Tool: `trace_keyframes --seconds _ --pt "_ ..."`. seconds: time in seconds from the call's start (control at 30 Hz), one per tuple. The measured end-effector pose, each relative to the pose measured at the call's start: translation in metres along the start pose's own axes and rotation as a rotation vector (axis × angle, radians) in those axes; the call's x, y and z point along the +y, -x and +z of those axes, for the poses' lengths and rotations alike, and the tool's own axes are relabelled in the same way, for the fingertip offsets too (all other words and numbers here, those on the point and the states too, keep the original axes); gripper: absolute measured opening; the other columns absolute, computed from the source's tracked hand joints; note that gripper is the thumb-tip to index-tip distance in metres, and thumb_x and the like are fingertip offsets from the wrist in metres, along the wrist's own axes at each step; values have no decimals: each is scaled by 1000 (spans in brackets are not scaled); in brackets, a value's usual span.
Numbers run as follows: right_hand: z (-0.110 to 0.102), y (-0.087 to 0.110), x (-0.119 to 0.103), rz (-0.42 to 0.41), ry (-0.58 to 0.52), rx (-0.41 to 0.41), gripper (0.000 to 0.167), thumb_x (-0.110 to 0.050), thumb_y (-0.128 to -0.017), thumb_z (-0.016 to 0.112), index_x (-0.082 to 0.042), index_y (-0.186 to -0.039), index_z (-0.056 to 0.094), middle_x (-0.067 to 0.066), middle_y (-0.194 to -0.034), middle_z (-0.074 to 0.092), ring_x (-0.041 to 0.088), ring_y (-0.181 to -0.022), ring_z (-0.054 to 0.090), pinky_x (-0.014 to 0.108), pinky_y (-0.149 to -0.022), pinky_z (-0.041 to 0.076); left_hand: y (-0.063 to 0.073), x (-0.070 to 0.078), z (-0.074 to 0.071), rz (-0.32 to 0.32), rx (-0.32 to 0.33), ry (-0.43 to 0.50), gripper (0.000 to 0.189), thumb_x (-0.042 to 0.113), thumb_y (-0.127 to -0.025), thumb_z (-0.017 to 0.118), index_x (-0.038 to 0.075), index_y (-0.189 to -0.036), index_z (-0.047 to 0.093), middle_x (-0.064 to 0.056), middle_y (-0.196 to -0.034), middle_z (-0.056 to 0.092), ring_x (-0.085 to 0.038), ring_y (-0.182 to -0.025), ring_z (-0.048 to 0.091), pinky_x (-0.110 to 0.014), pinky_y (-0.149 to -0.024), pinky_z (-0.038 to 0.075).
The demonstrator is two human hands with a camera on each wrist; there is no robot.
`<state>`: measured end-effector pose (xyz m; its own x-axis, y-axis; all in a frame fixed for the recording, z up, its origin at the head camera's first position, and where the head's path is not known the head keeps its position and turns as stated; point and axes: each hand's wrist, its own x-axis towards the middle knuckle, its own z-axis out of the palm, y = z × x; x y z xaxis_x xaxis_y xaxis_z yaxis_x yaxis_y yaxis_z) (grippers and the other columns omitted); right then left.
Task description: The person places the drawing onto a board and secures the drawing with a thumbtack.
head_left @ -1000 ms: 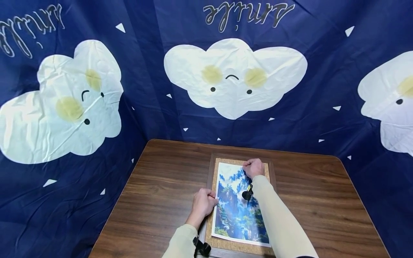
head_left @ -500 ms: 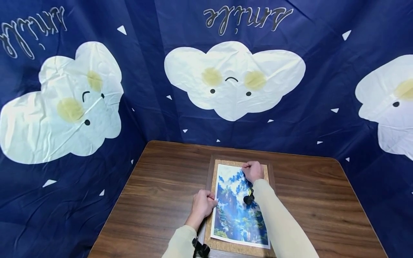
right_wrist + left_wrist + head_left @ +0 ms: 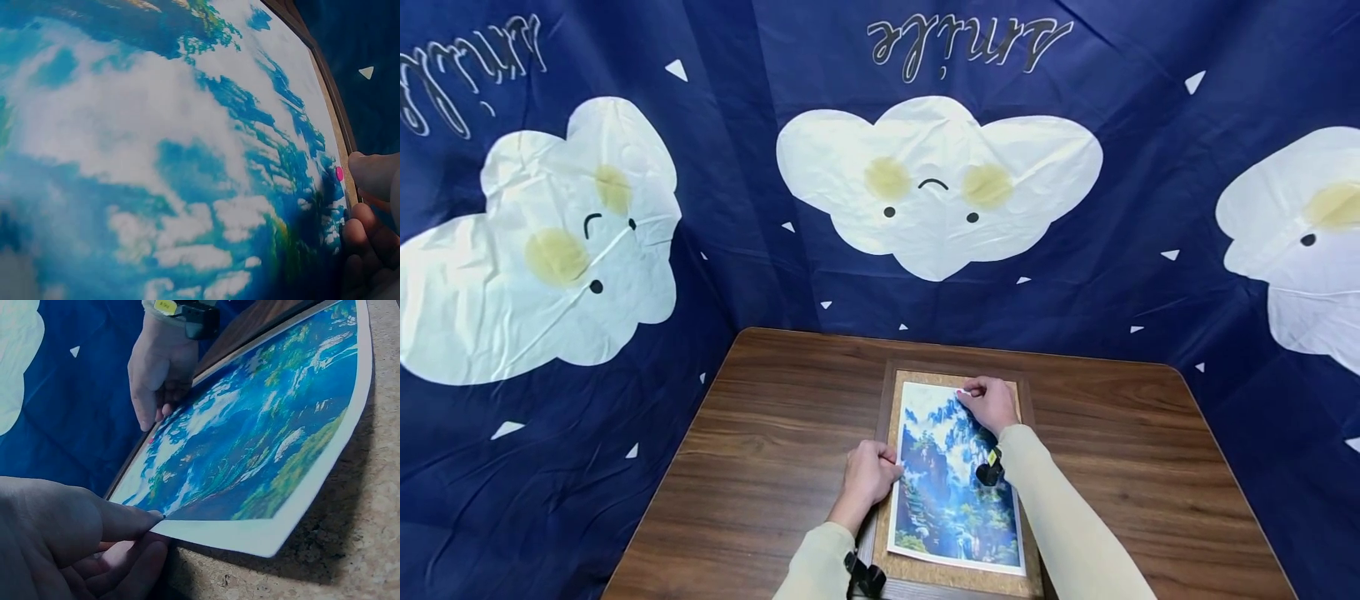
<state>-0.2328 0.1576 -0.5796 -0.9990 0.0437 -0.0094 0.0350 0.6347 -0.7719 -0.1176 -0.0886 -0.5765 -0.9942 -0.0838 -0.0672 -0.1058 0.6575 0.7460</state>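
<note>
A landscape print [image 3: 951,492] with a white border lies over a wood-framed corkboard [image 3: 925,572]. My left hand [image 3: 871,473] pinches the print's left edge, thumb on top and fingers beneath; in the left wrist view that edge and a corner curve up off the cork. Near the print's top edge sits a pink pushpin [image 3: 339,174], its round head against the paper. Beside the pin is my right hand [image 3: 991,404], with a small gap showing between thumb [image 3: 372,174] and pin head in the right wrist view. Its other fingers are loosely bent and hold nothing.
The board rests on a brown wood-grain table [image 3: 775,450], close to its back edge. Blue curtains [image 3: 730,167] with white clouds hang behind the table and at both sides. Each wrist carries a small black camera [image 3: 865,575].
My right hand has drawn slightly back from the print's top edge, and the pink pin head now shows. The left hand keeps its hold on the edge. The head view has shifted a little.
</note>
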Motion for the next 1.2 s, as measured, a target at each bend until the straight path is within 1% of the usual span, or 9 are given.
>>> trace_keyframes --seconds 0.07,0.17,0.33,0.43,0.63,0.8,0.93,1.07,1.2 --pt "-2 2 0 -10 -4 -9 17 -19 -94 81 -5 -102 77 7 -91 70 23 -82 61 42 -82 53 -1 1 0 1 6 -7 18 10 -77 91 12 -73 74 5 -67 71 -16 -72 66 -38 -74 56" --pt "-5 6 0 -14 -14 -23 15 -17 -95 80 -5 -103 76 7 -91 69 23 -82 60 41 -82 53 -1 2 0 19 15 -20 19 9 -76 91 12 -72 73 5 -65 71 -17 -71 66 -38 -73 55" --pt "-8 12 2 -24 -19 -55 20 -18 -97 77 -5 -111 76 6 -96 71 21 -84 63 45 -86 55 -2 4 0 34 28 -57 23 8 -75 90 13 -69 69 6 -62 67 -16 -67 62 -36 -68 52" --pt "-9 15 3 -27 -19 -61 22 -20 -97 76 -5 -113 76 5 -96 71 20 -83 62 45 -86 55 -3 5 1 39 40 -74 24 8 -76 89 13 -68 67 7 -62 65 -16 -67 60 -35 -67 52" --pt "-13 23 1 -44 -28 -49 21 -18 -96 78 -5 -112 76 2 -90 68 17 -78 59 39 -83 52 -4 6 2 28 40 -87 26 9 -76 87 14 -66 63 7 -61 61 -16 -65 57 -34 -66 50" --pt "-19 33 1 -68 -32 -61 26 -17 -98 76 -2 -119 75 4 -94 70 16 -81 62 39 -82 54 -4 10 0 22 32 -96 34 10 -78 87 14 -62 56 7 -59 53 -15 -61 50 -32 -62 46" --pt "-23 42 3 -64 -54 -59 31 -18 -98 76 -1 -124 74 5 -98 71 16 -85 63 40 -84 55 -4 12 -2 3 9 -86 38 13 -81 85 15 -61 54 7 -58 48 -15 -61 47 -31 -61 43" --pt "-25 48 7 -73 -76 -55 33 -18 -98 76 -1 -126 72 6 -104 71 17 -90 65 40 -86 56 -3 11 -4 -10 -2 -90 36 16 -82 85 15 -62 55 7 -59 49 -16 -62 48 -32 -62 44" --pt "-27 54 11 -77 -68 -54 34 -19 -98 76 -2 -127 72 7 -108 73 18 -95 66 41 -88 56 -2 10 -7 -29 -8 -99 28 18 -82 85 15 -67 62 5 -66 57 -18 -69 53 -35 -66 48"
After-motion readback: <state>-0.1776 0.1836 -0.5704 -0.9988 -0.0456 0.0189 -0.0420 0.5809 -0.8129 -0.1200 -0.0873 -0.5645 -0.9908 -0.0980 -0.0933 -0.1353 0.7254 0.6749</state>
